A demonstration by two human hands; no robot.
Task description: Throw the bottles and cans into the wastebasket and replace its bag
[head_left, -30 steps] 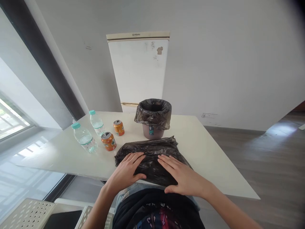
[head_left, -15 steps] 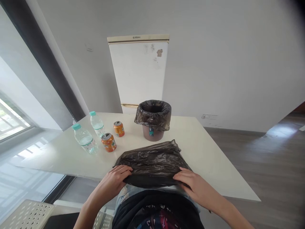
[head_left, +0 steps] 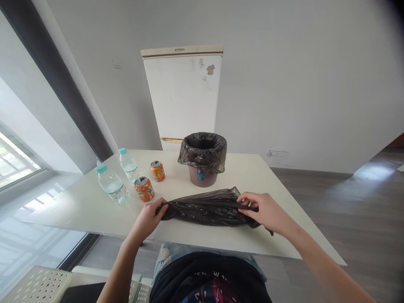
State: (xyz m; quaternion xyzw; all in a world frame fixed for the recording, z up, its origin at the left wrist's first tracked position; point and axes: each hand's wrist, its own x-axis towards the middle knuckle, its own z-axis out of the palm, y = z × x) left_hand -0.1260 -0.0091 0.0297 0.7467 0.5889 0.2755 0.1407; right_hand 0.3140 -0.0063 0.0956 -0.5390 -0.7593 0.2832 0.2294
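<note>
On the white table [head_left: 252, 176], left hand [head_left: 151, 216] and right hand [head_left: 263, 210] pinch opposite ends of the black bag [head_left: 205, 212] — a folding step, seemingly — whose next tuck wants even tension.

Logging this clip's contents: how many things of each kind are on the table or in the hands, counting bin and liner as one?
Bottles with teal caps: 2
Orange cans: 2
Lined bin: 1
Dark plastic bag, held by the left hand and right hand: 1
Total: 6
</note>
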